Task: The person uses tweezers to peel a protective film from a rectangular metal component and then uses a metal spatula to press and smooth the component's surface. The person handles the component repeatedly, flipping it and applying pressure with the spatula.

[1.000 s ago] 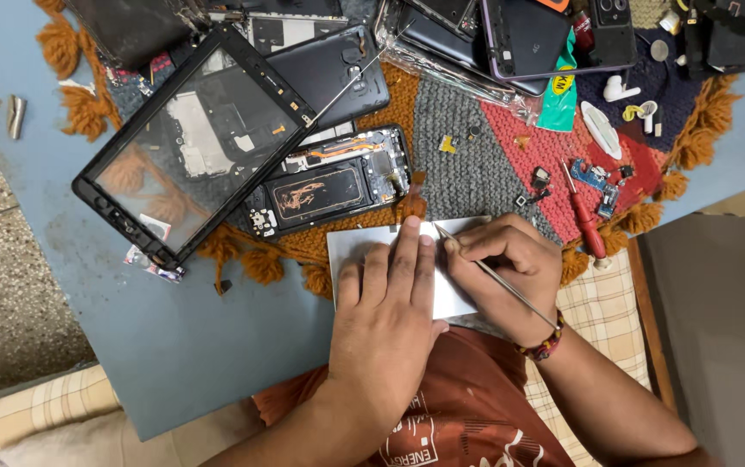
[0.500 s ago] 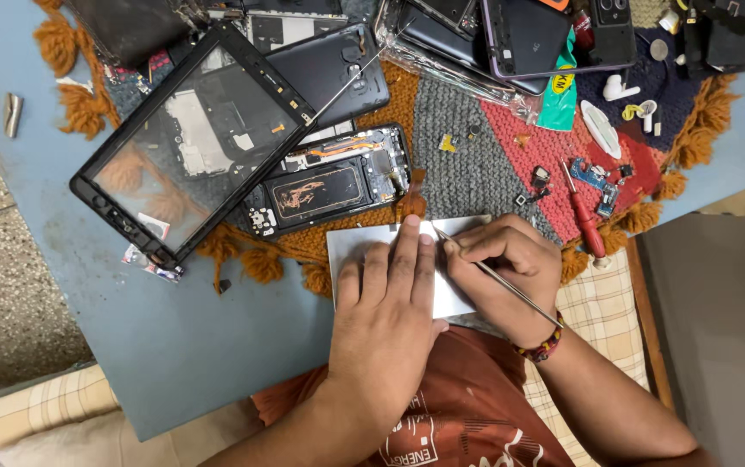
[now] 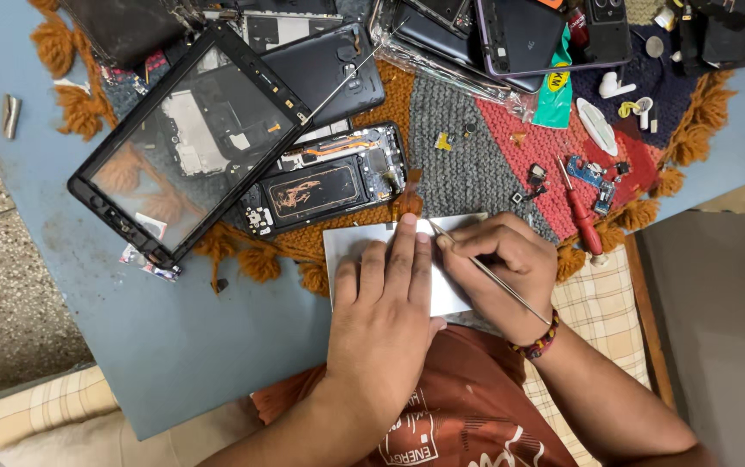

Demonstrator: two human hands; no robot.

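Nothing has shifted: left hand (image 3: 387, 318) lies open on the white sheet (image 3: 348, 245), right hand (image 3: 504, 264) pinching a thin metal tool (image 3: 487, 271).

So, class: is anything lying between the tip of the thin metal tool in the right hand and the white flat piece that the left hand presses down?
Nothing visible does. The left hand lies flat on the white flat piece. The right hand holds the thin metal tool, whose tip meets the piece's upper edge beside the left fingertips.
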